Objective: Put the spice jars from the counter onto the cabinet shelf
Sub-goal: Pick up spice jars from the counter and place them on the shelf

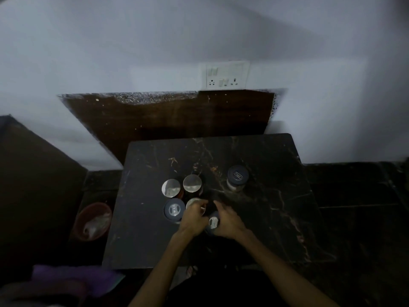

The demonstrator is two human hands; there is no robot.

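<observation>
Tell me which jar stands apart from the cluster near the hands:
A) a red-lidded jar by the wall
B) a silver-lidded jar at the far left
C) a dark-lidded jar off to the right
C: the dark-lidded jar stands alone to the right, away from the two silver-lidded jars grouped by the hands.

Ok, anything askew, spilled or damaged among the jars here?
Nothing spilled or tipped. One dark-lidded glass jar stands apart, right of the cluster on the dark marble counter. The lighting is too dim to judge damage.

Dim room: pale wall (pixel 110 52) with switchboard (pixel 225 74), dark marble floor (pixel 365 207).
</observation>
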